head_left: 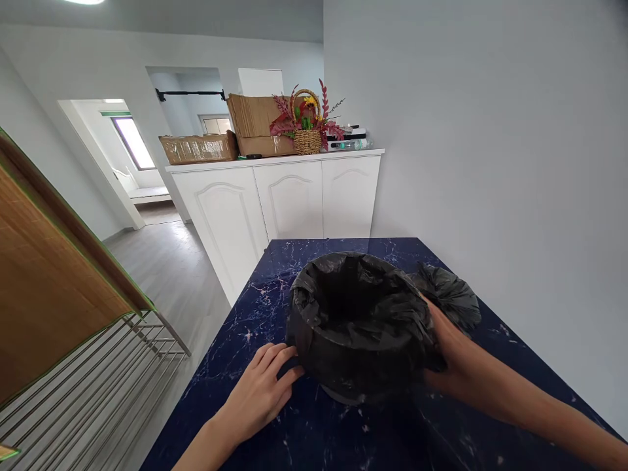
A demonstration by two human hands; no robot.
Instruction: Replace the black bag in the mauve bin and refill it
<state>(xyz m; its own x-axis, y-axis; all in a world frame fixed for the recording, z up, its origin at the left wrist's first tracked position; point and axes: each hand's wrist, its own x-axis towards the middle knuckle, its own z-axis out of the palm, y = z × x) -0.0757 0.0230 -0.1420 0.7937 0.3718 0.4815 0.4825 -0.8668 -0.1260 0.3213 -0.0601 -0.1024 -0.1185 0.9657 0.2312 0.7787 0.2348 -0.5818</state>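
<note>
A round trash can point(338, 396) stands on the dark blue marbled table, lined with a black trash bag point(363, 363). The bag is folded over the rim and hangs down the outside, leaving only a sliver of the can's base showing. At the lower left side, my left hand point(267, 386) has its fingertips and thumb closed on the bag's hanging part. My right hand point(449, 340) grips the bag at the right side of the rim, its fingers partly hidden by the plastic. Behind that hand lies another crumpled black bag point(451, 297).
The table point(245, 337) meets a grey wall point(466, 150) on the right. Beyond it stands a white cabinet point(289, 203) with cardboard boxes point(199, 149), a wicker flower basket point(308, 142) and a plastic bottle point(356, 144). A metal rack point(112, 379) with a brown mat point(59, 281) is at left.
</note>
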